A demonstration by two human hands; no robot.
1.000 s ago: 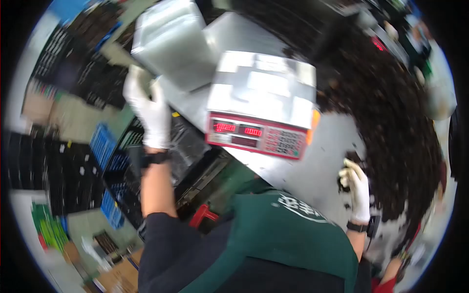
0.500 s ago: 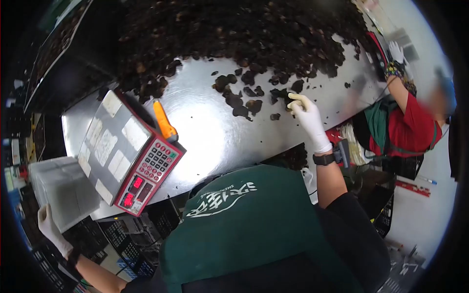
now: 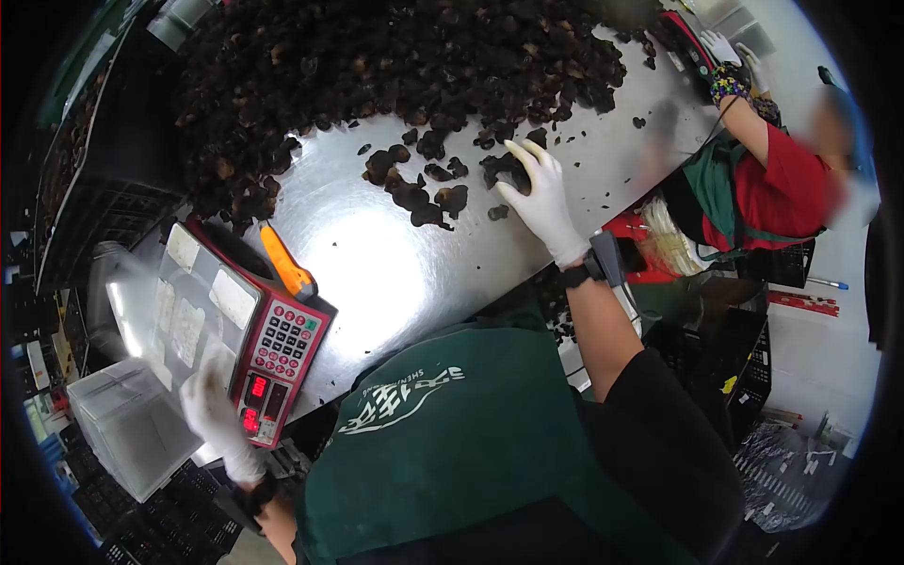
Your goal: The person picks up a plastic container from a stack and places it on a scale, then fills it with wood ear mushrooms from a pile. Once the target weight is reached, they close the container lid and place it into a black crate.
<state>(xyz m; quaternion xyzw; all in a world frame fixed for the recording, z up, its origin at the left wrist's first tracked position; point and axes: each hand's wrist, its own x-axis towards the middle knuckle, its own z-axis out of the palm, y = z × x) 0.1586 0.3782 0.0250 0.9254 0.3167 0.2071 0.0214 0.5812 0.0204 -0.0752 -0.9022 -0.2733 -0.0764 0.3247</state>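
Observation:
My right hand [image 3: 543,200], in a white glove, is over the steel table [image 3: 367,245]. Its thumb and fingers curve apart around a dark, leafy piece like wood ear fungus [image 3: 508,171]. My left hand [image 3: 215,414], gloved too, is smeared by motion at the near edge of the red digital scale [image 3: 276,353]. A blurred clear plastic box [image 3: 118,301] overlaps the far left side of the scale's platform. Below it, another clear plastic box [image 3: 132,428] sits beside the scale. An orange utility knife [image 3: 285,264] leans along the scale's right side.
A large heap of dark fungus pieces [image 3: 395,66] covers the far part of the table, with several loose ones nearer. A black crate [image 3: 113,179] stands at the left. On the right, a co-worker in a red top [image 3: 782,184] works with gloved hands at another red device [image 3: 687,42].
My left hand has moved right from the clear boxes to the scale, and a clear box now shows over the platform. My right hand has spread its fingers around a dark piece. The view has shifted.

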